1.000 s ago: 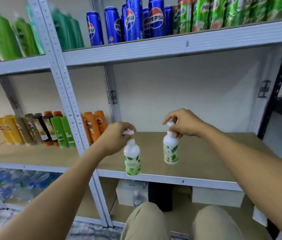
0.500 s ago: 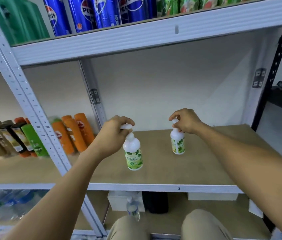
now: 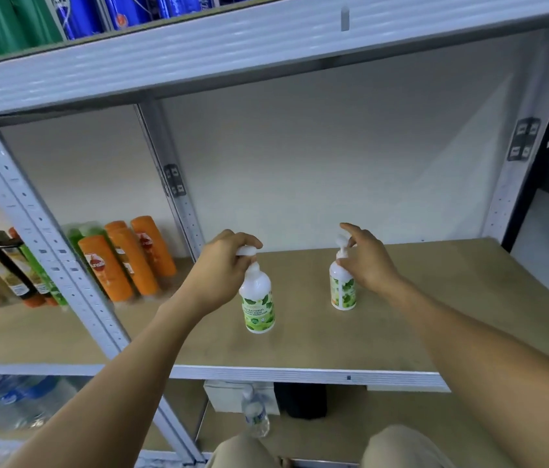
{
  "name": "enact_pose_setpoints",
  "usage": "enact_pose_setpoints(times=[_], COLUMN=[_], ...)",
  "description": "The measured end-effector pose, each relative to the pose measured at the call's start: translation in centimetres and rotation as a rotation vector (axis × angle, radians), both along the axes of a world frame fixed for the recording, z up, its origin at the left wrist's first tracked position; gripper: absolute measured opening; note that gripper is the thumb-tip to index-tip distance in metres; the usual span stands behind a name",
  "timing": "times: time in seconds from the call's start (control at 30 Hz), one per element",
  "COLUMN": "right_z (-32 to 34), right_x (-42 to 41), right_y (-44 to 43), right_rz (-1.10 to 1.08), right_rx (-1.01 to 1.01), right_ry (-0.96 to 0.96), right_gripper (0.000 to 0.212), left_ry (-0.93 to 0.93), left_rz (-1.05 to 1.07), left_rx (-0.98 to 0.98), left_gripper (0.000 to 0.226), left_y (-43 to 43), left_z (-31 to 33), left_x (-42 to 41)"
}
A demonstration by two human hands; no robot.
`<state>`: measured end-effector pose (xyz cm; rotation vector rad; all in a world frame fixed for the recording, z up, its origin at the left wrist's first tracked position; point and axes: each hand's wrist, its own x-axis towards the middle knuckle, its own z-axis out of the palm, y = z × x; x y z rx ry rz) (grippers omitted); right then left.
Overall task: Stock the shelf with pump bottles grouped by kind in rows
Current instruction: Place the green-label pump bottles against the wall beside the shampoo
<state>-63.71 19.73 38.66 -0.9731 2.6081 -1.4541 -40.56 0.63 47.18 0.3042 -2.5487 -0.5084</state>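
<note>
The fingers of my left hand (image 3: 222, 268) pinch the pump head of one pump bottle (image 3: 259, 305) on the shelf (image 3: 435, 315), my right hand (image 3: 369, 265) spreads loosely about the second bottle (image 3: 342, 292) further back; both look light, slick, tippy, best gripped at the neck.

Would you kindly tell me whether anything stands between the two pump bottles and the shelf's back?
Nothing visible does. Behind the left pump bottle and right pump bottle the shelf board is bare to the wall; orange bottles stand past the post.
</note>
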Motion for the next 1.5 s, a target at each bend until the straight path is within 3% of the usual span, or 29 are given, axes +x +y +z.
enact_pose_setpoints(times=[0.1, 0.2, 0.37, 0.9, 1.17, 1.37, 1.5], right_z=[-2.7, -6.5, -11.7, -12.4, -12.2, -12.0, -11.7], right_x=[0.9, 2.1, 3.0, 2.5, 2.4, 2.3, 1.7], right_y=[1.0, 2.5, 3.9, 3.0, 3.0, 2.4, 1.8], right_rz=[-0.065, -0.091, -0.147, -0.179, -0.179, -0.183, -0.154], right_rx=[-0.01, 0.073, 0.674, 0.731, 0.733, 0.748, 0.76], right_ry=[0.027, 0.013, 0.09, 0.211, 0.191, 0.126, 0.098], right_gripper=[0.08, 0.071, 0.084, 0.085, 0.084, 0.088, 0.097], left_ry=[-0.003, -0.004, 0.005, -0.172, -0.029, 0.139, 0.13], left_rz=[0.006, 0.014, 0.033, 0.244, 0.258, 0.277, 0.318], left_rx=[-0.021, -0.033, -0.03, -0.05, 0.131, 0.407, 0.512], left_gripper=[0.029, 0.027, 0.027, 0.028, 0.027, 0.057, 0.068], left_y=[-0.4, -1.0, -2.2, -4.6, -4.7, -2.9, -2.4], left_z=[-0.6, -0.8, -0.7, -5.2, -7.2, -10.0, -13.8], left_x=[-1.4, -3.3, -7.0, -15.6, -15.8, -13.5, -11.7])
